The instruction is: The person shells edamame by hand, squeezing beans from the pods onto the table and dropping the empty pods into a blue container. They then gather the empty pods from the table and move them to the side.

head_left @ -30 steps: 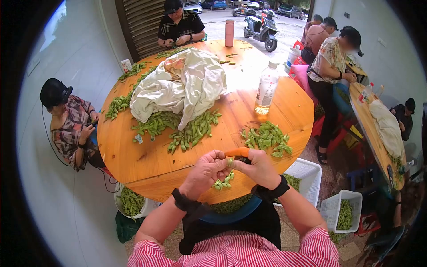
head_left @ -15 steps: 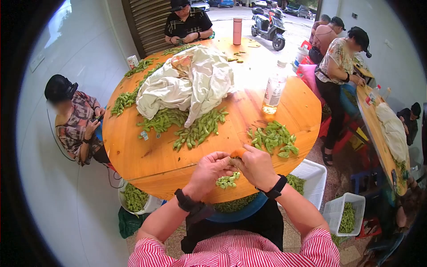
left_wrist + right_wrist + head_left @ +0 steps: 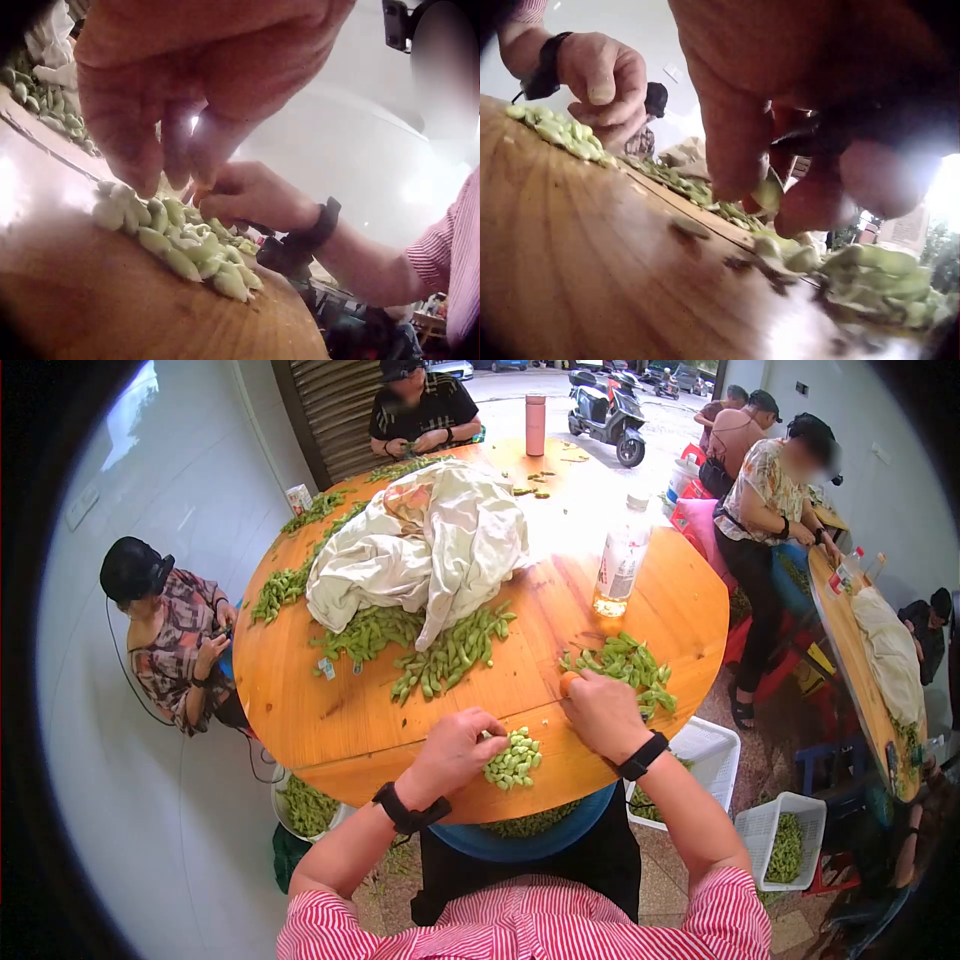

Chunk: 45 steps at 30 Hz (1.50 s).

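My left hand [image 3: 462, 752] is held over a small heap of shelled green beans [image 3: 514, 760] near the table's front edge, its fingers loosely bent with nothing seen between them. My right hand [image 3: 605, 715] is at the near side of a pile of green soybean pods [image 3: 630, 660]. In the right wrist view its fingers pinch a soybean pod [image 3: 767, 193] low over the table; a dark object lies inside the same hand, mostly hidden. An orange finger cover [image 3: 568, 682] shows on the right hand. The left wrist view shows the shelled beans [image 3: 195, 244] just under the left fingertips.
A pale cloth [image 3: 420, 545] lies over more pods on the round wooden table [image 3: 320, 735]. Behind the right-hand pile stand a clear bottle [image 3: 622, 560] and a pink flask [image 3: 535, 426]. Beneath the front edge is a blue basin [image 3: 520, 847]. Other people sit around.
My hands, together over the shelled beans earlier, have parted. The right hand has moved right to the pod pile; the left stays beside the shelled beans, whose heap shows more fully.
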Each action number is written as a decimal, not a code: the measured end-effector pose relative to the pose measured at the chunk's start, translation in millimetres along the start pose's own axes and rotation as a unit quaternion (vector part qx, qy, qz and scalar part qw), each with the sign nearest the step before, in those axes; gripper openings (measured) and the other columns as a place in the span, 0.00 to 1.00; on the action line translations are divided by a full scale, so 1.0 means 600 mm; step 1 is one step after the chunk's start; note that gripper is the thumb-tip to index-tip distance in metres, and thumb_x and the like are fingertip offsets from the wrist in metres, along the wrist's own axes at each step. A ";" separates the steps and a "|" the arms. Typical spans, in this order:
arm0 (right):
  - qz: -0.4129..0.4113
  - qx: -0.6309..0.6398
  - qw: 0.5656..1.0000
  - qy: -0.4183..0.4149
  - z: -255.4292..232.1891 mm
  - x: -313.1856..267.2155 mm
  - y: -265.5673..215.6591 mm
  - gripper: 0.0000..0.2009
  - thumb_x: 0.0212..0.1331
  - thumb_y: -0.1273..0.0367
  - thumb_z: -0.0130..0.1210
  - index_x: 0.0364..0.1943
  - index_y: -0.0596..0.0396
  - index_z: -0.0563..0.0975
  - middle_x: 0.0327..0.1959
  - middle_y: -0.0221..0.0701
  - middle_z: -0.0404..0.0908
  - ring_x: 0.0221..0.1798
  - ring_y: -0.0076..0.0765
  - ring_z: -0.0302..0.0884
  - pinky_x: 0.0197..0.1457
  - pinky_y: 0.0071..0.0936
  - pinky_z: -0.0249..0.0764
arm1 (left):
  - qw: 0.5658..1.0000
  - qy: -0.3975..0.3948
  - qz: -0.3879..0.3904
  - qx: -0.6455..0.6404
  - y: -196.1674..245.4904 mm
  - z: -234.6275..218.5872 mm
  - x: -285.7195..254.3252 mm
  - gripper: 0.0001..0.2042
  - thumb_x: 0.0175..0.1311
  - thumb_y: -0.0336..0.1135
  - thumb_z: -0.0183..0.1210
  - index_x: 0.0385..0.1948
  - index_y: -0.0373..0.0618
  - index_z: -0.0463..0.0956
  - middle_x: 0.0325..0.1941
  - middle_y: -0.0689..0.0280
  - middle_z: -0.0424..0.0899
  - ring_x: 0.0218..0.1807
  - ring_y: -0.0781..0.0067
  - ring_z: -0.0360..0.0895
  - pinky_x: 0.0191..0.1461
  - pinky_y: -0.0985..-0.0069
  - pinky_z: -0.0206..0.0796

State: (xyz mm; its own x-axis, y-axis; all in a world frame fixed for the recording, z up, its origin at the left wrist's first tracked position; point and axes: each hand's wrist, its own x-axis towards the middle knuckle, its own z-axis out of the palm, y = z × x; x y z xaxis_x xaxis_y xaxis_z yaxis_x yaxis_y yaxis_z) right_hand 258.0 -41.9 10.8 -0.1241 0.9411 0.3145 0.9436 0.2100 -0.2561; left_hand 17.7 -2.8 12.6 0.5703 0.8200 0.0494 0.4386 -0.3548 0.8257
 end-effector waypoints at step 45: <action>0.015 0.265 0.964 -0.013 -0.010 0.016 -0.061 0.08 0.56 0.74 0.56 0.39 0.61 0.78 0.24 0.50 0.77 0.28 0.55 0.79 0.30 0.40 0.74 | 0.993 0.091 0.066 -0.015 0.034 0.007 0.030 0.06 0.56 0.28 0.63 0.31 0.34 0.80 0.29 0.58 0.82 0.31 0.67 0.80 0.35 0.74 0.70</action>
State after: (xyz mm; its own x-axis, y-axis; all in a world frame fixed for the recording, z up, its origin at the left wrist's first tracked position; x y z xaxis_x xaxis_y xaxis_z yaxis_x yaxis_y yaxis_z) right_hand 224.0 -41.9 28.6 -0.1138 0.9537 0.2783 0.6590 0.2821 -0.6973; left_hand 39.7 2.6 27.9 0.4852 0.8356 0.2578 0.3453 -0.4540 0.8214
